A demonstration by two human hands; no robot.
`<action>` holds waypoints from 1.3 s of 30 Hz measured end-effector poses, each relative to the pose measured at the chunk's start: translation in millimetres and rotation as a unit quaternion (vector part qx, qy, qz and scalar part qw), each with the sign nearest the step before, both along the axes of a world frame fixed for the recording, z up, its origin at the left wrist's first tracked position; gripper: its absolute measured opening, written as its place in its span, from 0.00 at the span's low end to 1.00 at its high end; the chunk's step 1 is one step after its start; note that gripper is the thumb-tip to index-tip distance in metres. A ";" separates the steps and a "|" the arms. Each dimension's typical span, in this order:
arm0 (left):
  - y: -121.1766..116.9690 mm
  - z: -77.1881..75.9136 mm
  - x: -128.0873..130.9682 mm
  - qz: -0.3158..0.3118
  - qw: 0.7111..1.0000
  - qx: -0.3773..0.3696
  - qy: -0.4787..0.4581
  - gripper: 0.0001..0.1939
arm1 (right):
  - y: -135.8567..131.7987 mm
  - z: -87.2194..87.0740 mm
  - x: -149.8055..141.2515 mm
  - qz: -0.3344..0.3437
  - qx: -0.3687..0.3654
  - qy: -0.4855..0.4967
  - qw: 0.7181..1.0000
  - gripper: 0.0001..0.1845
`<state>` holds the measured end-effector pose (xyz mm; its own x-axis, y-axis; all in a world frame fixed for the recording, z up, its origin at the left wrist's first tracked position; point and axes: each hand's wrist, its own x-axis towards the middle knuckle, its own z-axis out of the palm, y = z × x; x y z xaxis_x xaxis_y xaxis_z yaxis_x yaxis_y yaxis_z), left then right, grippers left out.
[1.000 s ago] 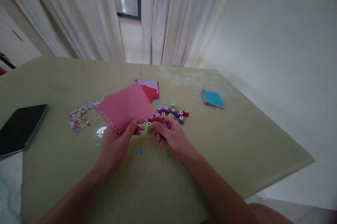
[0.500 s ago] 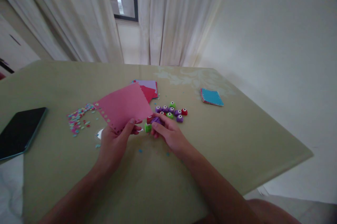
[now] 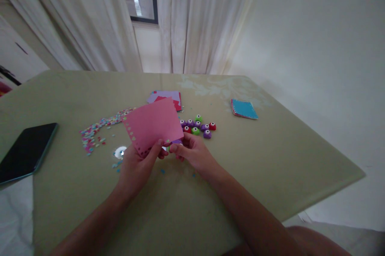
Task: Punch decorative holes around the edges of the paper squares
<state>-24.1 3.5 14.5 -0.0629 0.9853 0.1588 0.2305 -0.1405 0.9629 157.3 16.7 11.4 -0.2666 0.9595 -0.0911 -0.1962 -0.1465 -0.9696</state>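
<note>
My left hand [image 3: 141, 163] pinches a pink sheet of paper [image 3: 155, 123] by its lower edge, thumb on top. Small shaped holes run along the sheet's left edge and part of the lower edge. In my right hand [image 3: 195, 151] is a small purple paper punch [image 3: 177, 142], held at the sheet's lower right edge; fingers and paper hide much of it. Just beyond lie several purple, green and red punches with eye-like buttons, among them a green punch [image 3: 195, 131] and a red punch [image 3: 212, 126]. A green one shows partly between my hands.
Punched paper bits [image 3: 90, 137] lie scattered at the left, near a round white piece [image 3: 120, 152]. A dark tablet [image 3: 27, 151] rests at the table's left. Purple and red papers [image 3: 168, 94] lie behind the pink sheet, and a blue-topped paper stack [image 3: 244, 109] sits at right.
The pink sheet and both hands have shifted slightly right. The purple punch has come up against the sheet's lower edge and is now more covered.
</note>
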 end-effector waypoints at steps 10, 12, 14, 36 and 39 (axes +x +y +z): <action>-0.5 0.5 -1.3 0.012 0.999 0.028 0.036 0.15 | -3.4 0.4 -3.4 -0.017 -0.040 0.008 0.999 0.27; 0.3 -1.9 -2.5 0.004 0.999 0.030 0.036 0.14 | -3.5 1.9 -4.4 -0.002 -0.032 0.019 0.999 0.27; 0.3 -3.7 -2.8 -0.004 0.999 0.038 0.036 0.14 | -3.4 4.2 -5.0 0.023 -0.023 0.038 0.999 0.27; 0.3 -3.5 -4.3 -0.028 0.997 0.042 0.063 0.15 | -2.6 5.4 -1.5 0.050 0.022 0.043 0.998 0.20; 0.5 -7.6 -6.2 -0.042 0.996 0.039 0.074 0.16 | -1.6 5.0 -1.5 0.057 0.027 0.054 0.997 0.20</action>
<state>-30.3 4.0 6.9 0.0484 0.9706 0.2356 0.3539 -0.2373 0.9047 155.7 15.1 16.4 -0.3800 0.9250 -0.0044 -0.2841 -0.1212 -0.9511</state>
